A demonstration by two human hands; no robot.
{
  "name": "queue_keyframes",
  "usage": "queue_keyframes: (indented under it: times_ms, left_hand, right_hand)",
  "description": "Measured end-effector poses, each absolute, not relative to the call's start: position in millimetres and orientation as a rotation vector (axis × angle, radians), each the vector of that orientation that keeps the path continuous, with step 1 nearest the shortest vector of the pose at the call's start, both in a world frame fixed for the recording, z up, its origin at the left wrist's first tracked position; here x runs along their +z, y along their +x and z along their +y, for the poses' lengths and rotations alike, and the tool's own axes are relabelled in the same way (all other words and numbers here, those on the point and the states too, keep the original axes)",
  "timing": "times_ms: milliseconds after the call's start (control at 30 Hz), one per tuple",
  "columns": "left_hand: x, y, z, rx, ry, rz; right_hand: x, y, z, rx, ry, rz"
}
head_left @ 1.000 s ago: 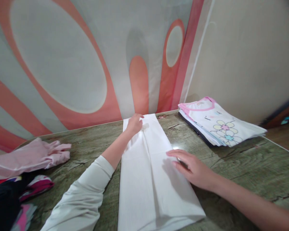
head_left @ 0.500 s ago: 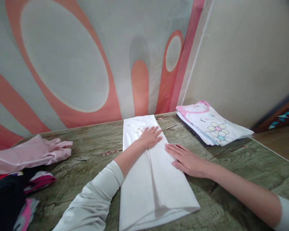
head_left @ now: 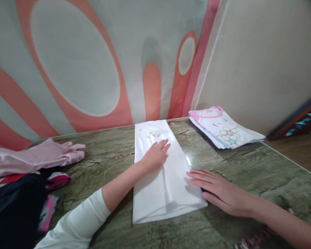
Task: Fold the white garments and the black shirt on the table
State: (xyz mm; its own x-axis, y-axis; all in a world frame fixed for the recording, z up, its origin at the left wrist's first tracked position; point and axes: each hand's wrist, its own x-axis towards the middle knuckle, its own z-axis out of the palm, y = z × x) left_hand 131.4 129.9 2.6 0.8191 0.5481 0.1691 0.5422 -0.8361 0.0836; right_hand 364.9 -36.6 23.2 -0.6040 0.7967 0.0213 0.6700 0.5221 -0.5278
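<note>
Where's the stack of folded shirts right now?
In the head view the stack of folded shirts sits at the table's far right corner, against the wall, right of the white garment.

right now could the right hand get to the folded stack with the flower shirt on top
Probably yes. The right hand lies flat at the white garment's near right edge, and the tabletop between it and the folded stack shows nothing in the way.

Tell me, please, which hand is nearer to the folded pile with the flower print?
Right. The right hand lies flat at the white garment's right edge, below the flower-print pile; the left hand rests mid-garment, farther left.
</note>
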Motion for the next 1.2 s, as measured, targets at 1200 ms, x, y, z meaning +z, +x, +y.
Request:
queue_keyframes:
  times_ms: [1200]
  left_hand:
    - [13,88,0,0.217,2.76,0.989]
  right_hand:
    - [-2,278,-35,0.802,-1.281,-2.129]
